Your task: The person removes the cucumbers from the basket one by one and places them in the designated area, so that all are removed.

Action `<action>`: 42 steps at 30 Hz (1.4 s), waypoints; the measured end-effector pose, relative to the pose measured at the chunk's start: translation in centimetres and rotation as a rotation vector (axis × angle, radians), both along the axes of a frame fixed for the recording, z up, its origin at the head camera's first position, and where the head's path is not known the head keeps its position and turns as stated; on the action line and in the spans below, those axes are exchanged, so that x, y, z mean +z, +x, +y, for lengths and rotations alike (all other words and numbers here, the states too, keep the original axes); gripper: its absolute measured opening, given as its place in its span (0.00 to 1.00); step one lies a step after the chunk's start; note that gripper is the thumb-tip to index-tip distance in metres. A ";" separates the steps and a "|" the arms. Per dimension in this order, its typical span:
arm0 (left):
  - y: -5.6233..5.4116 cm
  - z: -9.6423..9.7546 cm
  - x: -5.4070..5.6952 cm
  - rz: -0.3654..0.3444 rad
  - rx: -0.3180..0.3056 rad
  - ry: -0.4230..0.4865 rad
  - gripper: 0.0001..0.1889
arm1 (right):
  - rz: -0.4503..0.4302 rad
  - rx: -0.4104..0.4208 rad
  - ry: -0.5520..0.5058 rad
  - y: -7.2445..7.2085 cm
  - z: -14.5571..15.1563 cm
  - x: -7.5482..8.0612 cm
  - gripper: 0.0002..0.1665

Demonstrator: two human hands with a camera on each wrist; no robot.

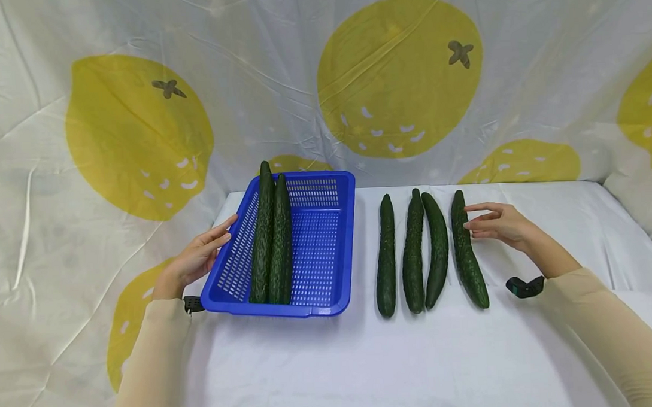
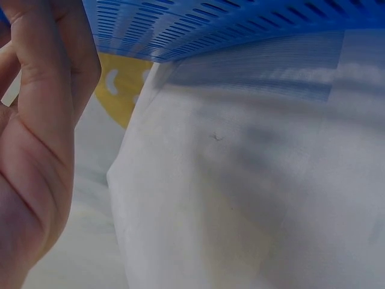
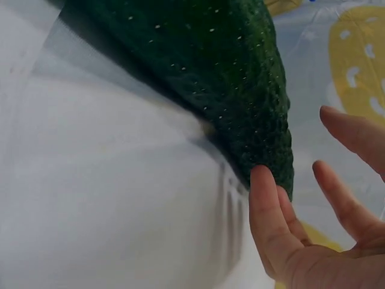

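Taking the blue basket [image 1: 349, 244] as landmark, the outermost cucumber [image 1: 465, 252] lies to its right, on the white cloth [image 1: 310, 372], the last and farthest from it in a spaced row. Right hand [image 1: 499, 224] is clearly the nearer one; it sits on that cucumber's side away from the basket, so the cucumber lies basketward of the fingertips, which point toward the basket and meet the long axis crosswise, closer to the far end than to the middle. Those fingers are spread and lightly bent, not wrapped round anything; the tips are at the skin or just beside it, and I cannot tell whether they touch. The cucumber's long axis runs roughly along the basket's long sides, far end leaning slightly toward the basket and near end swinging away from it. Between it and the basket lie the nearest cucumber [image 1: 385, 258], the middle cucumber [image 1: 413, 254] and a curved cucumber [image 1: 438, 253]. Left hand [image 1: 195, 256] is at the basket's left rim, fingers mostly straight against it rather than clenched; how firmly they bear on it does not show. Inside the basket, two cucumbers [image 1: 261, 247] lie lengthwise, close together, toward its left wall.
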State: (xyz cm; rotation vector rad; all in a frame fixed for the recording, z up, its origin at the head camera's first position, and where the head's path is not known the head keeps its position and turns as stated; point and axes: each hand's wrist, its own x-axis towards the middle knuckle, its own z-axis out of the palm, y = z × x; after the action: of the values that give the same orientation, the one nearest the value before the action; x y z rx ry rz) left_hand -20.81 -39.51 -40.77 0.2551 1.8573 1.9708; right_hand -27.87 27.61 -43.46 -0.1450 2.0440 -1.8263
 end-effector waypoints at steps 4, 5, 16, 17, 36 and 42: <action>0.1 -0.1 -0.1 -0.007 -0.001 0.007 0.28 | 0.009 -0.017 0.015 -0.2 -0.5 0.8 0.21; 0.1 -0.1 -0.2 -0.008 -0.001 0.008 0.28 | 0.012 -0.017 0.016 -0.2 -0.7 1.1 0.19; 0.1 0.0 -0.1 0.004 -0.016 0.011 0.28 | 0.047 0.027 0.000 -0.5 -3.5 4.3 0.19; 0.1 0.0 -0.2 0.004 -0.015 0.013 0.28 | 0.051 0.031 -0.001 -0.5 -3.8 4.6 0.19; 0.0 0.2 0.2 0.005 0.025 -0.016 0.28 | 0.141 0.118 0.015 -0.7 -10.3 10.0 0.33; 0.0 0.3 0.1 -0.009 0.020 0.013 0.28 | 0.137 0.149 -0.020 -0.8 -12.9 11.2 0.32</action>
State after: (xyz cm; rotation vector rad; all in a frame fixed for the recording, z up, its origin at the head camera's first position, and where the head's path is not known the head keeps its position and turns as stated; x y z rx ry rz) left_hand -20.78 -39.23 -40.66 0.2314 1.8486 1.9946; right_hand -28.69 14.75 -32.23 -0.4275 2.0456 -1.7890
